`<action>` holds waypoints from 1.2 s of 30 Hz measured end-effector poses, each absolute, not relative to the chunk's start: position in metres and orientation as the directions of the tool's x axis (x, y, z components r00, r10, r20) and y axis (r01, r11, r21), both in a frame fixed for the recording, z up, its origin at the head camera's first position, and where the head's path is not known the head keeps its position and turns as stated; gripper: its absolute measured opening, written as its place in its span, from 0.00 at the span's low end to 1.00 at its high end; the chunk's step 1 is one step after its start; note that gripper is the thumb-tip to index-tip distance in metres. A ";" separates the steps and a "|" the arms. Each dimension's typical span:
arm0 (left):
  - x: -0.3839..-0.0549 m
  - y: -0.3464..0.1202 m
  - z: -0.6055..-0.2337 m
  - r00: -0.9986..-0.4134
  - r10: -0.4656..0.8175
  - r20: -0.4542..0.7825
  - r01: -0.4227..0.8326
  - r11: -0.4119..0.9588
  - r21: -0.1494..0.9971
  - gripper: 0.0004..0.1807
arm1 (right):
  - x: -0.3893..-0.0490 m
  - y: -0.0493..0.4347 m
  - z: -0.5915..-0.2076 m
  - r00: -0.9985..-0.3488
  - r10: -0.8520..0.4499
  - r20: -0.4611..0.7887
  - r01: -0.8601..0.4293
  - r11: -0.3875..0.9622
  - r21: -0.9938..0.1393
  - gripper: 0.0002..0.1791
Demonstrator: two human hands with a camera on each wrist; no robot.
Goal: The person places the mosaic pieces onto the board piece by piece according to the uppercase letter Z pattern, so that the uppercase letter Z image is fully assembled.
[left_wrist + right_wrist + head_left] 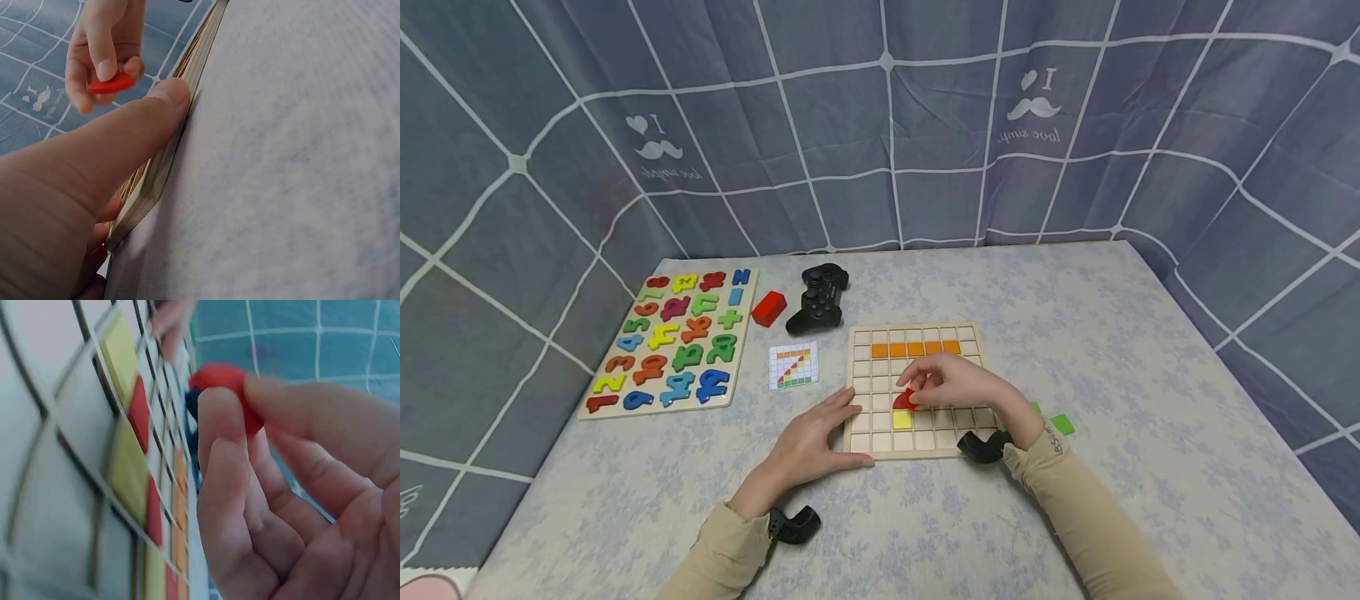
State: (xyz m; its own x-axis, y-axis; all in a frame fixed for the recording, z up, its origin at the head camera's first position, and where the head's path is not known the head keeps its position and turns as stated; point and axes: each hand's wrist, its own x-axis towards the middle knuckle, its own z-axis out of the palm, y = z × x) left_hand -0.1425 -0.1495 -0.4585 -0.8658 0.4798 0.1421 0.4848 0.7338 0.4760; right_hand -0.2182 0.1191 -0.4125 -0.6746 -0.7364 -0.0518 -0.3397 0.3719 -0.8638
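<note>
Grid board [881, 385] holds orange tiles [914, 348]; right grip [958, 383] pinches red piece [219, 376]; left grip [809, 442], uncurled, touches board.

The left hand [75, 167] touches a wooden board [159, 176]; beyond it, the right hand [107, 47] pinches a red piece [112, 83] before a blue, white-lined curtain [28, 78].

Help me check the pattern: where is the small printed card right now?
In the head view, the printed card lies left of centre, below the red block, between the number board and the wooden grid board.
</note>
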 end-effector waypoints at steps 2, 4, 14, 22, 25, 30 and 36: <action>-0.142 -0.150 -0.458 -0.866 0.479 0.145 0.485 0.733 0.477 0.45 | -0.219 0.111 -0.416 -0.664 -0.747 -0.039 -0.381 0.382 -0.842 0.11; -0.142 -0.150 -0.459 -0.865 0.479 0.150 0.487 0.731 0.478 0.45 | -0.219 0.103 -0.419 -0.658 -0.752 -0.040 -0.406 0.399 -0.822 0.09; -0.143 -0.150 -0.459 -0.864 0.482 0.149 0.489 0.726 0.483 0.45 | -0.213 0.073 -0.418 -0.719 -0.681 -0.140 -0.424 0.588 -0.689 0.01; -0.143 -0.150 -0.459 -0.864 0.480 0.151 0.489 0.731 0.476 0.45 | -0.207 0.067 -0.412 -0.700 -0.698 -0.154 -0.470 0.612 -0.636 0.03; -0.143 -0.150 -0.459 -0.864 0.479 0.152 0.489 0.730 0.478 0.45 | -0.207 0.067 -0.416 -0.693 -0.705 -0.151 -0.490 0.614 -0.618 0.02; -0.143 -0.151 -0.459 -0.865 0.481 0.146 0.487 0.731 0.478 0.44 | -0.207 0.079 -0.414 -0.692 -0.710 -0.128 -0.476 0.582 -0.659 0.09; -0.143 -0.150 -0.459 -0.867 0.479 0.135 0.480 0.735 0.479 0.45 | -0.210 0.112 -0.402 -0.689 -0.722 -0.067 -0.466 0.512 -0.722 0.12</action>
